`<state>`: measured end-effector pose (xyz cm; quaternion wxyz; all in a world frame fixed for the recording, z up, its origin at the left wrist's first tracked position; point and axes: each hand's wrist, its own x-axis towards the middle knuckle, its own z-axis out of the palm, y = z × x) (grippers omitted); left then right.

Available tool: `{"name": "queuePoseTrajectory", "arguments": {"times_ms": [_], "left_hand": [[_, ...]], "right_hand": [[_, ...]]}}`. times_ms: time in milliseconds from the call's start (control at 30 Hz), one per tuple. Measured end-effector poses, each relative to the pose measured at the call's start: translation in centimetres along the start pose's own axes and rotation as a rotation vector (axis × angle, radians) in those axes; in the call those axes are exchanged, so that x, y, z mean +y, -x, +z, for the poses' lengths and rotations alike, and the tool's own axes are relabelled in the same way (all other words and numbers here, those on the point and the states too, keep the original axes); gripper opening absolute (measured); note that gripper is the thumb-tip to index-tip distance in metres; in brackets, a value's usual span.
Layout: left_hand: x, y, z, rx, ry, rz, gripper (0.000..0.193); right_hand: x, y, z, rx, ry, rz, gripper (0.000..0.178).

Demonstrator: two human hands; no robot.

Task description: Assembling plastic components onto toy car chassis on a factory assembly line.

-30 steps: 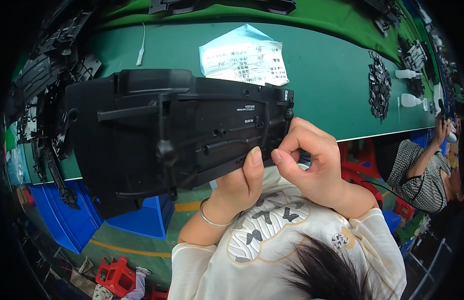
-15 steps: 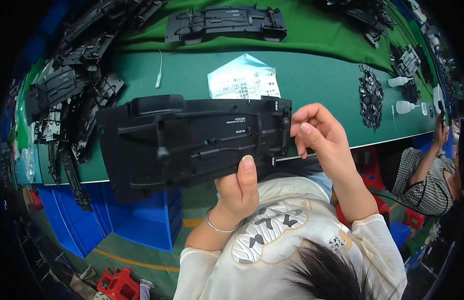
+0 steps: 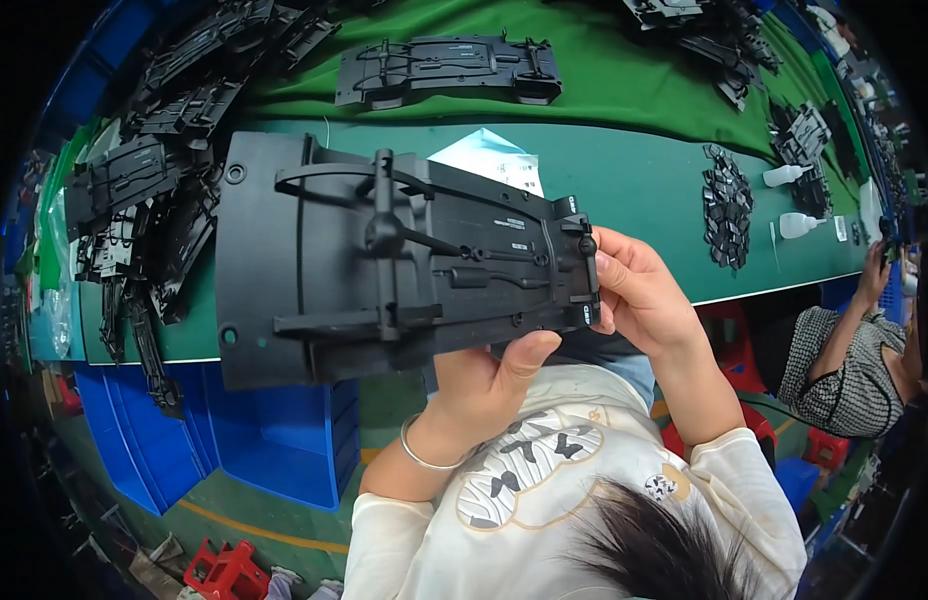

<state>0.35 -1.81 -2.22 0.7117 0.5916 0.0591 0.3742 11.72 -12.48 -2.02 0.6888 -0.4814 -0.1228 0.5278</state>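
Observation:
A black plastic model car chassis (image 3: 504, 225) is held up over the near edge of the table, its underside with rods and axle parts facing up. My left hand (image 3: 479, 390) grips its near long edge from below, thumb pressed along that edge. At the narrower right end, my right hand (image 3: 646, 295) is closed, thumb and fingers pinching the end beside a cross piece. Whether a small part also lies between those fingers is hidden. Beyond the chassis, a sheet of paper (image 3: 494, 160) lies partly covered on the green table.
Another chassis (image 3: 449, 70) rests on green cloth at the back. More black chassis (image 3: 124, 180) are heaped at left. To the right are a pile of small black parts (image 3: 726, 210) and two white squeeze bottles (image 3: 799, 225). Blue bins (image 3: 284, 430) stand below the table; another person (image 3: 839, 370) sits at right.
The chassis has tilted, its wide left end rising toward the view and now covering more of the paper. My right hand has closed onto the right end; my left thumb has shifted right.

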Motion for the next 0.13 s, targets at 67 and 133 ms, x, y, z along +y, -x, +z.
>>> {"name": "queuePoseTrajectory", "arguments": {"times_ms": [67,133], "left_hand": [[0.04,0.05,0.08,0.027,0.046,-0.020,0.022],[0.09,0.28,0.05,0.032,0.061,-0.041,0.024]], "right_hand": [[-0.07,0.08,0.08,0.019,-0.039,0.026,0.018],[0.18,0.06,-0.19,-0.023,-0.064,0.022,0.018]]}}
